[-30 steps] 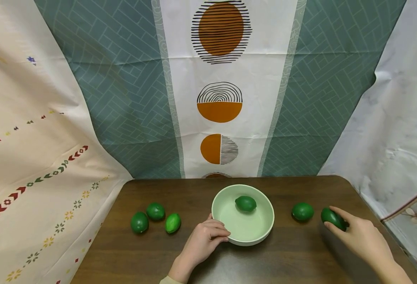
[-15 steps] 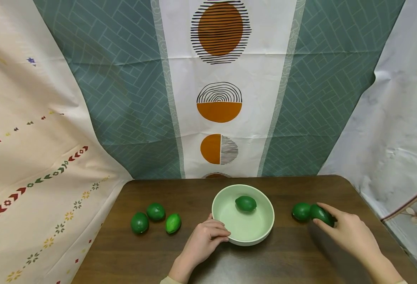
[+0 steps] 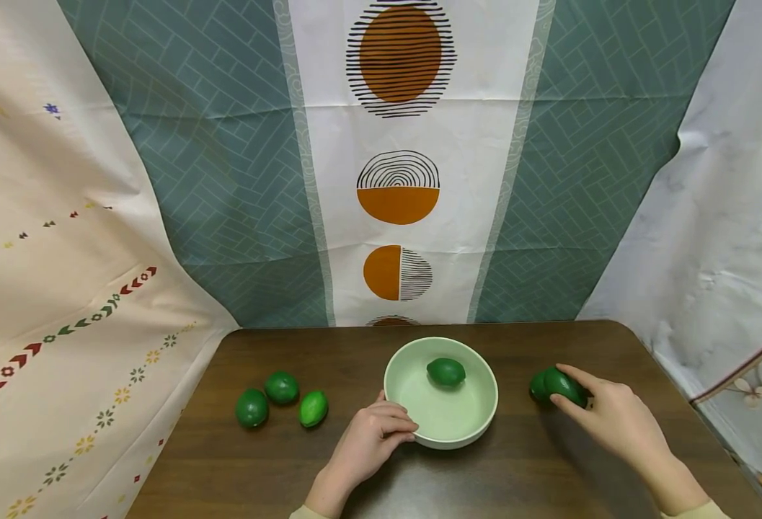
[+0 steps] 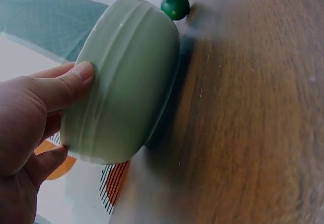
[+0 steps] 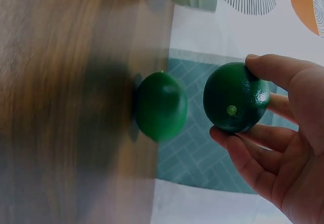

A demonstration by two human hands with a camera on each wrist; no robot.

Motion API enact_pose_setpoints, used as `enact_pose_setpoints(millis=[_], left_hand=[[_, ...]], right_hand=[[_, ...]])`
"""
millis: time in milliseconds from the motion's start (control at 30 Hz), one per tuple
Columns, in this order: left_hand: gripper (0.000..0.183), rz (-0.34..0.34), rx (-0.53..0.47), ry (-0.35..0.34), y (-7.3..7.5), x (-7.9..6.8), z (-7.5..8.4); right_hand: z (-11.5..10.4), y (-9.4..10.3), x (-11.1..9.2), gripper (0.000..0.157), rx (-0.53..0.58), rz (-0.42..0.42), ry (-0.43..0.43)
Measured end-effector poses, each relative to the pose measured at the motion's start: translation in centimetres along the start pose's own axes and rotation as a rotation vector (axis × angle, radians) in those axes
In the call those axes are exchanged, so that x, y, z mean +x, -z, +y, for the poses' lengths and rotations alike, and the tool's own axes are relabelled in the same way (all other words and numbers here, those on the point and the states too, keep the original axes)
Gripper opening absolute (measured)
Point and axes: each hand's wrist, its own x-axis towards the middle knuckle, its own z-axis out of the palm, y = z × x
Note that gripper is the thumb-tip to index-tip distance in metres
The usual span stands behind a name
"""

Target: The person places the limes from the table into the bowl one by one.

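My left hand [image 3: 375, 438] grips the near-left rim of a pale green bowl [image 3: 422, 418], thumb on its outer wall in the left wrist view. Inside the bowl lies one dark green lime [image 3: 446, 373]. To the right, my right hand [image 3: 621, 422] holds another dark green lime [image 5: 230, 95] between thumb and fingers, raised off the table. In the head view this held lime partly covers a lime [image 5: 161, 105] that rests on the table; the right wrist view shows a gap between the two.
Left of the bowl, two dark green limes [image 3: 251, 409] and a brighter, smaller lime [image 3: 313, 409] lie on the brown wooden table [image 3: 484, 483]. Patterned cloths [image 3: 225, 180] hang behind the table and along both sides.
My right hand has moved left with the held lime, from beside the resting lime to a place overlapping it in the head view. My left hand and the bowl have stayed put.
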Motion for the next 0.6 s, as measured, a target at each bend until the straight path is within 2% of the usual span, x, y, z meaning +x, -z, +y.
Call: enact_pose_setpoints(millis=[600], left_hand=[[0.016,-0.005,-0.003,0.004,0.1,0.1,0.1]], right_hand=[[-2.6,-0.7,1.0,0.059,0.032,0.015,0.066]])
